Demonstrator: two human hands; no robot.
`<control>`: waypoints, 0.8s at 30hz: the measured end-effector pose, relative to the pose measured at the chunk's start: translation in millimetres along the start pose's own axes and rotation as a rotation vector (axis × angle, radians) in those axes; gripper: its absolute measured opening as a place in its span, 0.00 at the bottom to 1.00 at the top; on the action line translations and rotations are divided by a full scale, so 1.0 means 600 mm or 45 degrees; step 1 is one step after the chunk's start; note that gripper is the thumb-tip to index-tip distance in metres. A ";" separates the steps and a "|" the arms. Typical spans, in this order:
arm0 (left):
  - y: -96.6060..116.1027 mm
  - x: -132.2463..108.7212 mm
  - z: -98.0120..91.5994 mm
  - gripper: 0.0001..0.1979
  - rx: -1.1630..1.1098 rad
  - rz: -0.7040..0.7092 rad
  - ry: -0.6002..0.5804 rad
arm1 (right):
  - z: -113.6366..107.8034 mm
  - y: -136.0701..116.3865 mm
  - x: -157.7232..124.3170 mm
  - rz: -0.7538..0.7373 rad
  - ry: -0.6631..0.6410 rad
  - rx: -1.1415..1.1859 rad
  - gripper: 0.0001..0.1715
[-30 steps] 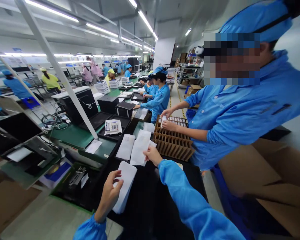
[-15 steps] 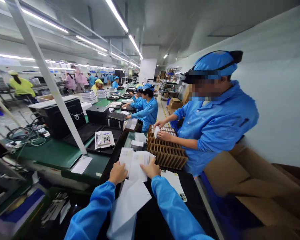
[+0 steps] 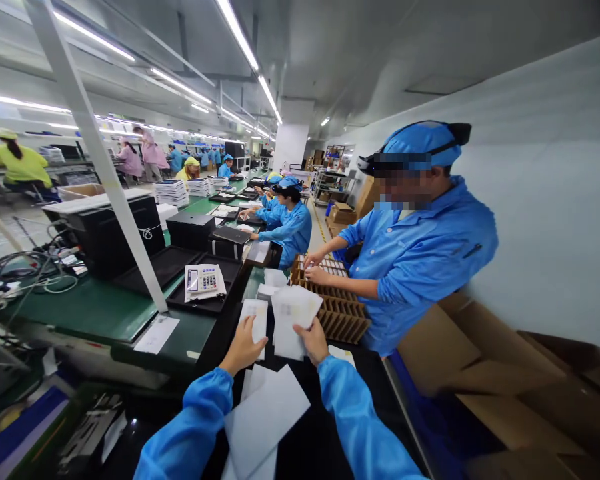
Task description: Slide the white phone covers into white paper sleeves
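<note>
One long black desk (image 3: 303, 453) runs ahead under both blue sleeves. Beyond the fingers and to their right a co-worker in a blue coat (image 3: 420, 247) bends over a slotted cardboard divider tray (image 3: 343, 313). Close in, between the sleeves, lie some loose white sheets (image 3: 267, 417). Half a second ago both hands lay low on the papers farther along the desk; now the right hand (image 3: 314, 341) has closed its fingers on a sheaf of papers (image 3: 293, 312) and tipped it up off the desk, its upper corner in the air toward the divider tray. The left hand (image 3: 241, 348) stays down, its thumb laid over the near end of a narrow printed slip (image 3: 256, 315) that lies just left of the sheaf. Whether those fingers pinch the slip or only press on it cannot be told. So the sheaf is now carried by the right fingers, apart from the slip, and no longer rests on the desk. A calculator (image 3: 203, 281) sits on a dark tray to the left, beyond the left fingers.
</note>
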State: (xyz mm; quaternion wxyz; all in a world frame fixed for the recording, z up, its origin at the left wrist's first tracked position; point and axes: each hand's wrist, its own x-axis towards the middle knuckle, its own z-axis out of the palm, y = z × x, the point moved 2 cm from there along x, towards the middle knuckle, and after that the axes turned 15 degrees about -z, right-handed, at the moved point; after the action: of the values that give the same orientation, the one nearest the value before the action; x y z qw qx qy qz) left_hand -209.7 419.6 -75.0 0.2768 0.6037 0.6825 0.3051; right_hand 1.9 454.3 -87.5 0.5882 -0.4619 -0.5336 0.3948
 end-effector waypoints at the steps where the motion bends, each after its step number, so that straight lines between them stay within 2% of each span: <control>1: 0.011 0.006 0.002 0.35 -0.071 0.036 -0.017 | -0.001 -0.009 0.005 -0.035 -0.036 0.058 0.35; 5: 0.045 0.023 0.017 0.33 -0.304 0.149 -0.124 | 0.012 -0.029 0.009 -0.096 -0.212 0.204 0.36; 8: 0.052 0.023 0.029 0.35 -0.401 0.165 -0.201 | 0.025 -0.026 -0.001 -0.097 -0.283 0.222 0.36; 11: 0.054 0.015 0.045 0.38 -0.432 0.145 -0.265 | 0.033 -0.015 -0.011 -0.093 -0.262 0.225 0.36; 15: 0.056 0.018 0.059 0.38 -0.398 0.103 -0.304 | 0.032 -0.005 -0.004 -0.077 -0.201 0.236 0.37; 17: 0.047 0.031 0.049 0.37 -0.346 0.037 -0.291 | 0.023 -0.004 0.007 -0.058 -0.154 0.240 0.37; 20: 0.013 0.055 0.009 0.32 -0.235 -0.108 -0.190 | 0.008 0.000 0.023 0.009 -0.063 0.234 0.38; 24: -0.042 0.062 -0.036 0.25 -0.026 -0.229 -0.062 | 0.016 0.023 0.024 0.219 -0.032 0.177 0.28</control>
State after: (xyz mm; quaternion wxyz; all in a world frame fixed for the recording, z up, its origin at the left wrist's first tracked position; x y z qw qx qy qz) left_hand -246.9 452.5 -79.9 0.3257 0.5444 0.7239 0.2710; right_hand -5.2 473.2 -97.1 0.5760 -0.4593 -0.4706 0.4857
